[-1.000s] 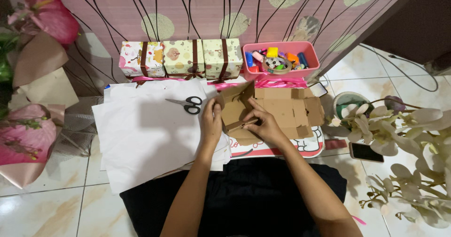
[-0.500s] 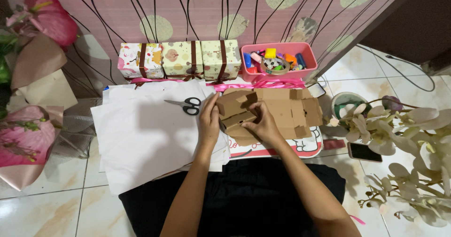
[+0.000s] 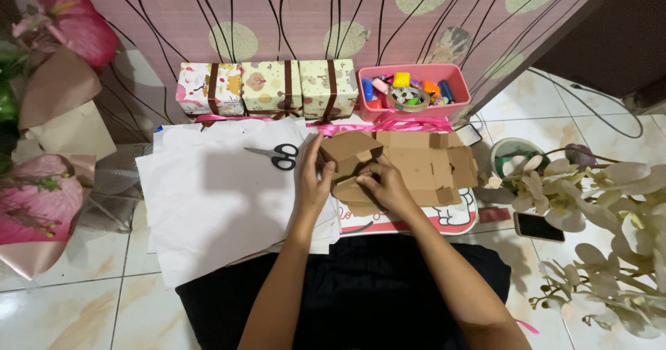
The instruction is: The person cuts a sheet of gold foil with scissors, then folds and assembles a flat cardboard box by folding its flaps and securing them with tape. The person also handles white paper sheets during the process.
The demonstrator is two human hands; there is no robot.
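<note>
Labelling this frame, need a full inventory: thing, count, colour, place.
cardboard: 1 die-cut sheet, brown, partly folded, centre, under both hands
paper: stack, white, left of the cardboard
scissors: 1, black handles, on the paper
gift boxes: 3, patterned pastel with brown ribbon, in a row by the wall
tray: 1, pink, small coloured items inside, right of the boxes
ribbon: pink, in front of the tray
phone: 1, dark, floor at right
flowers: white spray, right edge
bouquets: pink, wrapped, left edge
left hand: on the cardboard's left fold
right hand: pressing the cardboard's near edge
</note>
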